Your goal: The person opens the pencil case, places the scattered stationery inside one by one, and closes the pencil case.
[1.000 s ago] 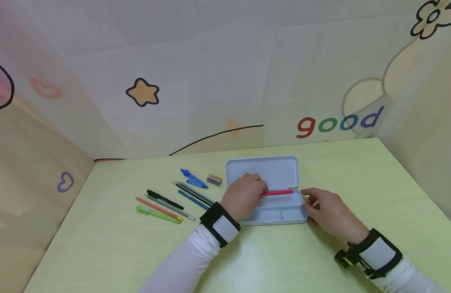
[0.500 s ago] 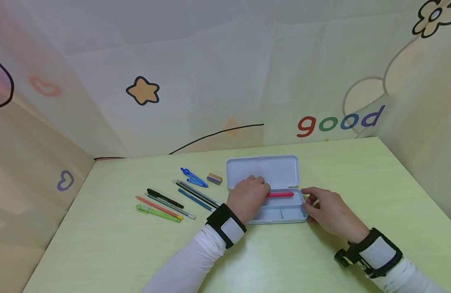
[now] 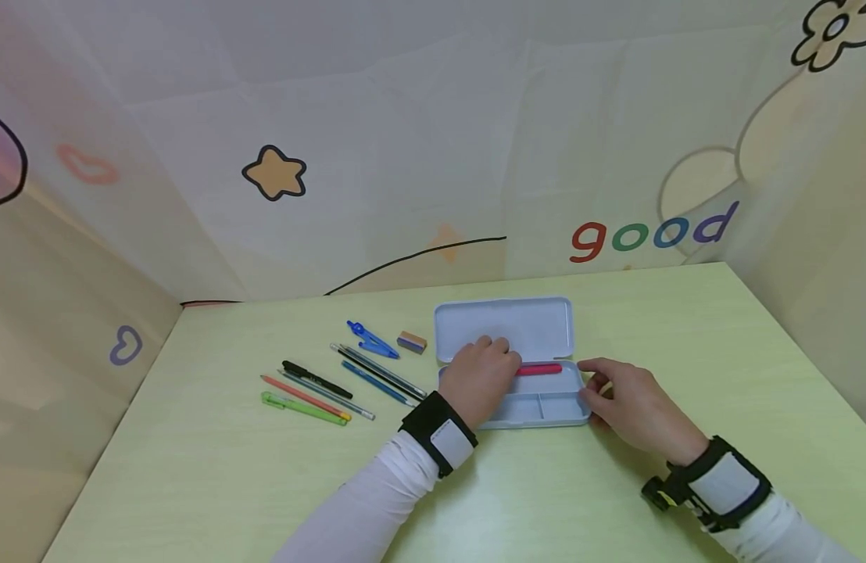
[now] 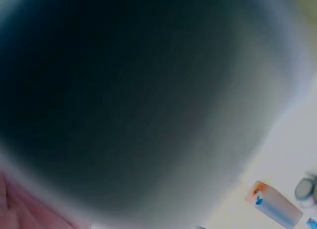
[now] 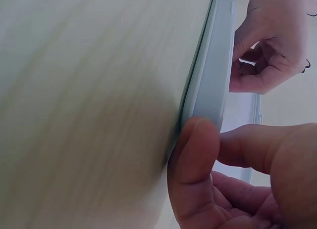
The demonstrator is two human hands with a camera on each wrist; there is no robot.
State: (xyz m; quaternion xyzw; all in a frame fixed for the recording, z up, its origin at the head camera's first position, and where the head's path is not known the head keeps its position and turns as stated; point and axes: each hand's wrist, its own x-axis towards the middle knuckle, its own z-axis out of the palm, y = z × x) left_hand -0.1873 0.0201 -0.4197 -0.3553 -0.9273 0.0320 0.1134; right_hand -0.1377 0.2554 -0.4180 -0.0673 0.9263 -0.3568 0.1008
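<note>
Far left on the tabletop (image 3: 194, 469): green pen (image 3: 303, 409), orange pencil (image 3: 306, 398), grey pencil (image 3: 327, 395) and black pen (image 3: 316, 380) lay roughly parallel, slanting down to the right. Next came a blue pen (image 3: 378, 384) and dark pencils (image 3: 381, 372) on a similar slant, right ends near your left wrist. Blue compass (image 3: 373, 340) lay beyond those, eraser (image 3: 412, 342) just beside it; the eraser's print was too small to read.

Your left hand (image 3: 478, 379) was over the open pencil case (image 3: 503, 320), fingers curled down, grasping the red pen (image 3: 540, 369). Pen was in the case's rear long compartment, long axis left-right, about parallel to the hinge side. Its right end pointed at the case's right wall; your hand covered the left end, so couldn't tell which end was the tip. No lettering readable on it.

Your right hand (image 3: 626, 399) pinched the case's right end between thumb and finger. Backdrop (image 3: 405, 156) behind it read "good", multicoloured letters.
</note>
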